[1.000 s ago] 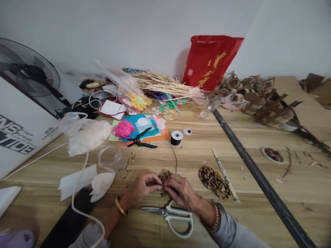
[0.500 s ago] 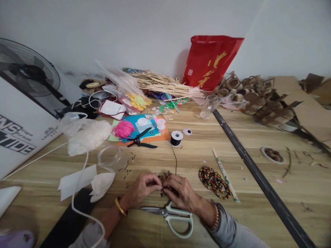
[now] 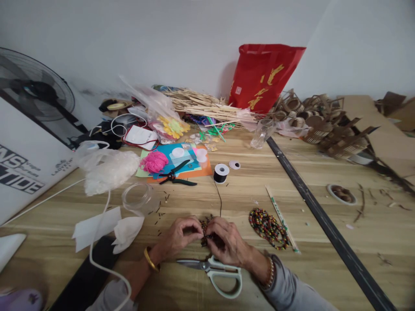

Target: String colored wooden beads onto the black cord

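Observation:
Over a small heap of dark brown beads [image 3: 204, 231], my left hand [image 3: 184, 231] and my right hand [image 3: 228, 242] meet with their fingertips close together. Thumb and forefinger of the left are pinched; what is between them is too small to make out. A black cord [image 3: 219, 196] runs from a white-rimmed spool [image 3: 221, 172] down to my right hand, whose fingers are curled in a pinch at the beads. The cord's end is hidden by the fingers. Just below the right hand lie scissors [image 3: 214, 274] with pale handles, their blades pointing left.
A coiled multicoloured bead string [image 3: 267, 229] and thin sticks [image 3: 282, 220] lie to the right. Green-handled pliers [image 3: 178, 175], pink yarn [image 3: 154, 161] and a clear round container [image 3: 139, 199] are at left. A white cable [image 3: 100, 237] crosses near my left forearm. A red bag [image 3: 264, 77] stands behind.
My fingertips have drawn slightly apart, the right hand shifting a little to the right. The spool, scissors and bead string lie where they were.

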Action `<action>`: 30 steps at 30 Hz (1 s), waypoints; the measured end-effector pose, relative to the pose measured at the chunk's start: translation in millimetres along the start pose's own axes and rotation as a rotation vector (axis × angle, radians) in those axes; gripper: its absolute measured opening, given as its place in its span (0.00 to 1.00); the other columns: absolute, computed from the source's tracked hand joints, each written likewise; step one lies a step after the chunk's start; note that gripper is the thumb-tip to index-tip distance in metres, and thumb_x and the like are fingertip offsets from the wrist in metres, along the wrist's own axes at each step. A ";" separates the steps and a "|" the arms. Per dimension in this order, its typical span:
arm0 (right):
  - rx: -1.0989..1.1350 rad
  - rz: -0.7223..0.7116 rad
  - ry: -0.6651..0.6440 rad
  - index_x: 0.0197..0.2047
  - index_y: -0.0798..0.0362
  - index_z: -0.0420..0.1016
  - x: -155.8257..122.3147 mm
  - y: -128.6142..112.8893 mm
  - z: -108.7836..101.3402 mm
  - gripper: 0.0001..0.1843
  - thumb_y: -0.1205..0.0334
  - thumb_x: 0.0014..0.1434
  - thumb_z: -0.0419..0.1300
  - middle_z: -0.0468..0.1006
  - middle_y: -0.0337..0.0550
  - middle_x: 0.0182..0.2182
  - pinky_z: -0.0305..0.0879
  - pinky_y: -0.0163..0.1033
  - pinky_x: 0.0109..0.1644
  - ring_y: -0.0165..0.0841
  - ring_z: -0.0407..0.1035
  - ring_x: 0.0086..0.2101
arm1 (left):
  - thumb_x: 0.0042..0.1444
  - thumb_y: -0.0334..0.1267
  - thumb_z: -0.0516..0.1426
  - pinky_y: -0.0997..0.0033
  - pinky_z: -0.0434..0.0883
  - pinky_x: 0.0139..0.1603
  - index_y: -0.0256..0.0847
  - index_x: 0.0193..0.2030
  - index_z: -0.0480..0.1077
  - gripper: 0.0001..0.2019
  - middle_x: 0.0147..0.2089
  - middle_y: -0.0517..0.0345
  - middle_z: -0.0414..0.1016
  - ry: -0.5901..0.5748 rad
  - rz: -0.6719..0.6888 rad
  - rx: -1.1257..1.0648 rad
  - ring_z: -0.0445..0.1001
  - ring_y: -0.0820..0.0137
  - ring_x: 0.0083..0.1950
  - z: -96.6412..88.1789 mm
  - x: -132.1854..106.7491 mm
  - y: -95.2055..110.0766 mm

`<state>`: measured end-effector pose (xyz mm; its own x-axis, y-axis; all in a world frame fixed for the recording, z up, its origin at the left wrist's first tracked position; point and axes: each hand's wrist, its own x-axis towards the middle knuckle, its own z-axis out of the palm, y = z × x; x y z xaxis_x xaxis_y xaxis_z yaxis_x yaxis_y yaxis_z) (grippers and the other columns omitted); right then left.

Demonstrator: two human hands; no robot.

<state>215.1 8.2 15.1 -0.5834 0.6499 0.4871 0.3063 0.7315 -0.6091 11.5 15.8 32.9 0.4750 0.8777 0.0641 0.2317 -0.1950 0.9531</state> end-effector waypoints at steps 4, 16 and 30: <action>0.039 -0.030 0.030 0.42 0.53 0.65 1.4 -0.7 -0.5 0.06 0.69 0.59 0.55 0.73 0.48 0.36 0.67 0.39 0.38 0.37 0.68 0.37 | 0.54 0.38 0.61 0.70 0.68 0.39 0.35 0.27 0.74 0.09 0.30 0.53 0.75 -0.008 -0.010 -0.004 0.72 0.68 0.34 -0.2 0.2 0.9; 0.023 -0.061 0.037 0.40 0.53 0.68 -2.6 7.5 6.1 0.03 0.68 0.64 0.54 0.74 0.45 0.31 0.64 0.36 0.35 0.34 0.68 0.32 | 0.53 0.34 0.60 0.71 0.67 0.38 0.35 0.27 0.74 0.06 0.29 0.55 0.75 -0.013 -0.006 0.041 0.72 0.69 0.33 -0.3 0.0 0.5; 0.016 -0.007 0.028 0.39 0.53 0.69 -4.4 10.9 6.0 0.07 0.67 0.67 0.51 0.73 0.45 0.31 0.64 0.35 0.34 0.33 0.67 0.32 | 0.50 0.29 0.64 0.69 0.66 0.40 0.36 0.27 0.76 0.03 0.28 0.55 0.74 -0.002 0.218 0.248 0.70 0.68 0.35 2.9 -1.7 -5.8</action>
<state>216.5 12.0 2.6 -0.5645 0.6504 0.5083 0.2898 0.7327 -0.6157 11.7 14.2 26.3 0.5378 0.8028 0.2575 0.3237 -0.4787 0.8162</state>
